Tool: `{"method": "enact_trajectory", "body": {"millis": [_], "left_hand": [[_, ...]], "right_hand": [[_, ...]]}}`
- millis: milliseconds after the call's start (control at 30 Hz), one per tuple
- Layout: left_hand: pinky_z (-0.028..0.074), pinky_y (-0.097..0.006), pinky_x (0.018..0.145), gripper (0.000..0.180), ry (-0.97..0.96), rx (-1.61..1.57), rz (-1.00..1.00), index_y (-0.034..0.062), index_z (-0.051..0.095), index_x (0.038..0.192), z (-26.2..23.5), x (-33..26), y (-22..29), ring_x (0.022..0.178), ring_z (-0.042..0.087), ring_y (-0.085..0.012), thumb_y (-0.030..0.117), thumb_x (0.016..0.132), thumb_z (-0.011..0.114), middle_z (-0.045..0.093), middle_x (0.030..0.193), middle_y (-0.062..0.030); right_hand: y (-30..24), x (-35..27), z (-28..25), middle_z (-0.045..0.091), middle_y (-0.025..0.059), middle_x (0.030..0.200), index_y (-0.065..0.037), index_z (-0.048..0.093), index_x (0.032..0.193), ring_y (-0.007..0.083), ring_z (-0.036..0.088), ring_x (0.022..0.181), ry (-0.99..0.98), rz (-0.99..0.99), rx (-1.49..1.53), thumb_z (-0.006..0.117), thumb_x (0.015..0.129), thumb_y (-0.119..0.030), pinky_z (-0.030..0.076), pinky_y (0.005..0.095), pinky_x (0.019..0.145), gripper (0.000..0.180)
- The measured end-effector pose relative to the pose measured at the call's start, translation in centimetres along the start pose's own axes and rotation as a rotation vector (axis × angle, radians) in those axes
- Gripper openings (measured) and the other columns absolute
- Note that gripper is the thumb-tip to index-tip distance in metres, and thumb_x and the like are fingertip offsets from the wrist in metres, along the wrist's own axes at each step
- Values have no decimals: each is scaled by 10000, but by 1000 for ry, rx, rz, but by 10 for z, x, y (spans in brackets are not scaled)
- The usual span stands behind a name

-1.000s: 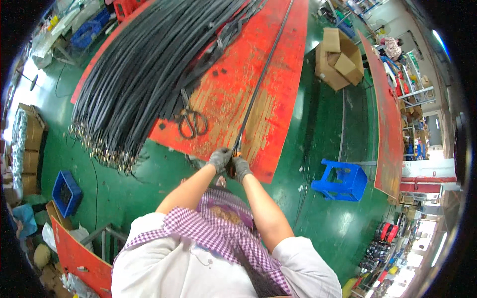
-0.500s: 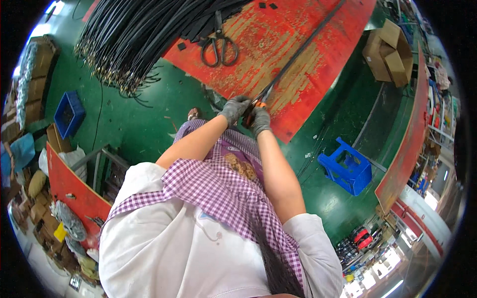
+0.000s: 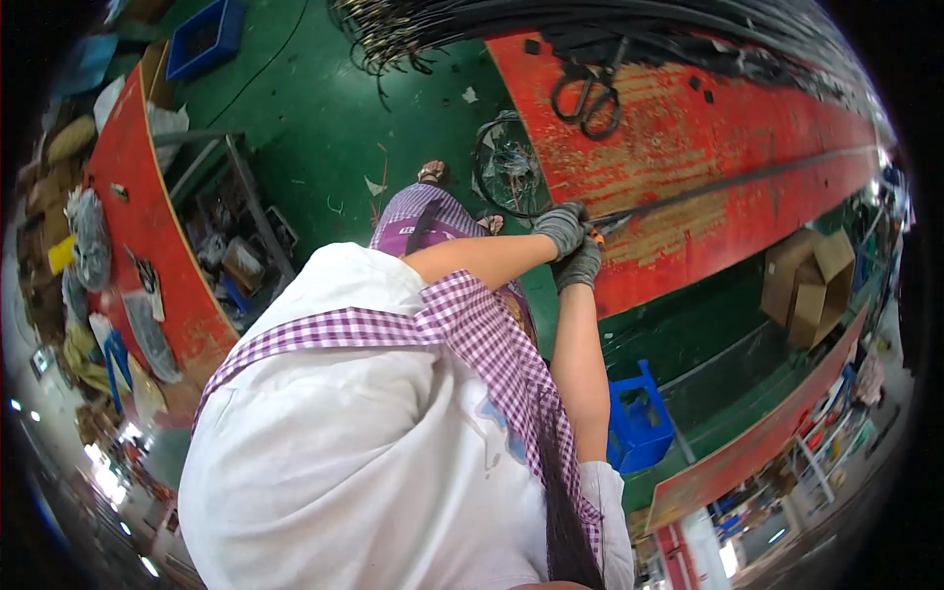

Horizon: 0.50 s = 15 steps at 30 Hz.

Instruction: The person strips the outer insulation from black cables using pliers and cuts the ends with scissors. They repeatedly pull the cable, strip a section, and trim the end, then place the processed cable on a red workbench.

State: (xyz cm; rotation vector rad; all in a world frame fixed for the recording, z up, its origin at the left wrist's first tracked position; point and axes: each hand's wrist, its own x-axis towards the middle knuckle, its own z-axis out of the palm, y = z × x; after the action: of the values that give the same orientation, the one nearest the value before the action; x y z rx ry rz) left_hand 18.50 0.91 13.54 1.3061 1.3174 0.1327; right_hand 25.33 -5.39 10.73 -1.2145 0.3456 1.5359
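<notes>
Observed nearest: purple-and-white checked cloth apron (image 3: pixel 492 329) over a white shirt (image 3: pixel 324 413); low at the right, blue plastic stool (image 3: pixel 639 423). Beyond, at the near corner of a worn red tabletop (image 3: pixel 654 270): left hand (image 3: pixel 559 230) in grey knit glove, close against the right hand (image 3: pixel 578 264), likewise gloved. On the left, fingers curled together at the near end of a long, narrow black strip (image 3: pixel 728 184); fingertips hidden, so cannot tell whether clamped on it. On the right, fingers wrapped around an orange-handled metal-bladed tool (image 3: pixel 598 237); blade gap not discernible. Strip located lengthwise on the tabletop, running toward the far end. Recommended: hold strip flat and taut, set blade square to it, place left fingertips well clear of the edge. Farther off: large black-handled scissors (image 3: pixel 595 93), apart from the strip; thick bundle of black strips (image 3: pixel 678 18); open brown cardboard box (image 3: pixel 811 285), off the table.
</notes>
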Motion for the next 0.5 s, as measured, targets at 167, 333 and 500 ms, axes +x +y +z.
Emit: {"method": "enact_trajectory", "body": {"millis": [167, 333, 500], "left_hand": [[417, -389, 703, 232, 79, -38, 14, 45, 560, 878, 8, 4, -8, 819, 544, -316, 230, 738, 565, 578, 870, -172], [419, -374, 736, 264, 62, -29, -17, 65, 570, 923, 5, 3, -10, 853, 545, -313, 252, 737, 556, 577, 917, -161], [431, -328, 750, 303, -89, -70, 9, 89, 559, 993, -12, 10, -15, 867, 559, -262, 294, 775, 515, 574, 957, -147]], "right_hand": [[-1, 7, -7, 518, 124, 1061, -68, 471, 1086, 265, 480, 975, 90, 12, 23, 351, 829, -267, 380, 379, 838, 346], [4, 31, -36, 477, 121, 1128, -90, 467, 1075, 260, 456, 1018, -93, -195, -432, 333, 831, -274, 363, 398, 866, 333], [7, 45, -45, 543, 111, 961, -86, 509, 966, 283, 510, 895, 44, -46, 11, 449, 744, -155, 422, 417, 780, 240]]}}
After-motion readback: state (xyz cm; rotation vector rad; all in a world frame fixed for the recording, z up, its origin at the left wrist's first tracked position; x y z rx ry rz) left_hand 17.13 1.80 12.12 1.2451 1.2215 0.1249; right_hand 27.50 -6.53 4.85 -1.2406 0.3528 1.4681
